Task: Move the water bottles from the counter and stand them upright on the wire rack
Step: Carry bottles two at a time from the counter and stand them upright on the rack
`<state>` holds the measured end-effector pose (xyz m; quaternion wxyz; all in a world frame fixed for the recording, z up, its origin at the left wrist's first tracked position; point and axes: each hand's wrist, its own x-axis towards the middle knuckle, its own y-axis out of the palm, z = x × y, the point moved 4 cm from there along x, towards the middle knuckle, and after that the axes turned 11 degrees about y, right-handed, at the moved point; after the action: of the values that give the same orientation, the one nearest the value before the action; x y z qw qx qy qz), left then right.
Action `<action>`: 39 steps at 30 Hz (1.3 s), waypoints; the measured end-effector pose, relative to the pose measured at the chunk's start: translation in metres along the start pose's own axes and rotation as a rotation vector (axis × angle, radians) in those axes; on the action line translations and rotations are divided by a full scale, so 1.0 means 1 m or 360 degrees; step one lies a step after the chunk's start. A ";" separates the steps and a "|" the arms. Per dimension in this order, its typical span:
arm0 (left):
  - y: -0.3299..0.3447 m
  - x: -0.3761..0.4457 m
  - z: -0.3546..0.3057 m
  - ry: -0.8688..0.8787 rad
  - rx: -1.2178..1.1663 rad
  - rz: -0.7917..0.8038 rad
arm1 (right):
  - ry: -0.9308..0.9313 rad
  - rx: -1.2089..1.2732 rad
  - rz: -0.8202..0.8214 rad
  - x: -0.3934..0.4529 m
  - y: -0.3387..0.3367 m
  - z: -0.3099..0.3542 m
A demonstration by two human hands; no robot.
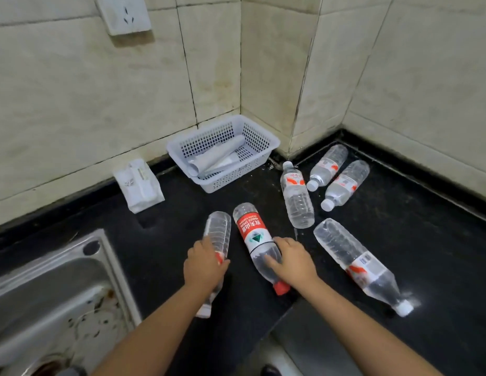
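Note:
Several clear water bottles lie on their sides on the black counter point(426, 240). My left hand point(205, 263) wraps around a white-capped bottle point(218, 232) near the sink. My right hand point(292, 260) rests on the neck end of a red-labelled, red-capped bottle point(254, 232), fingers curled over it. Another large bottle point(353, 261) lies to the right with its white cap toward me. Three smaller bottles point(297, 198) point(328, 164) point(345, 184) lie near the back corner. No wire rack is in view.
A white perforated plastic basket point(260, 137) with rolled grey sheets sits in the tiled corner. A white tissue pack point(140, 185) stands by the left wall. A steel sink point(46, 294) fills the lower left. A wall socket point(123, 13) is at the upper left.

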<state>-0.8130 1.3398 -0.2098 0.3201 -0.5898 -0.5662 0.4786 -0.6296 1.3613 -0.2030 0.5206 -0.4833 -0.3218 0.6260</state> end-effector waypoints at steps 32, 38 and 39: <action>-0.007 0.013 0.025 -0.0415 -0.0521 -0.0097 | -0.0614 -0.0495 0.0066 -0.018 0.031 0.011; -0.006 0.012 0.042 -0.0278 -0.0714 0.0001 | -0.0667 -0.0817 0.0280 -0.011 0.026 0.027; -0.009 0.008 0.047 -0.0185 -0.0701 0.0030 | -0.0774 -0.0848 0.0285 -0.010 0.027 0.030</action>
<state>-0.8609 1.3411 -0.2195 0.1461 -0.6222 -0.6688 0.3797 -0.6669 1.3474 -0.2152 0.2279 -0.4654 -0.5442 0.6598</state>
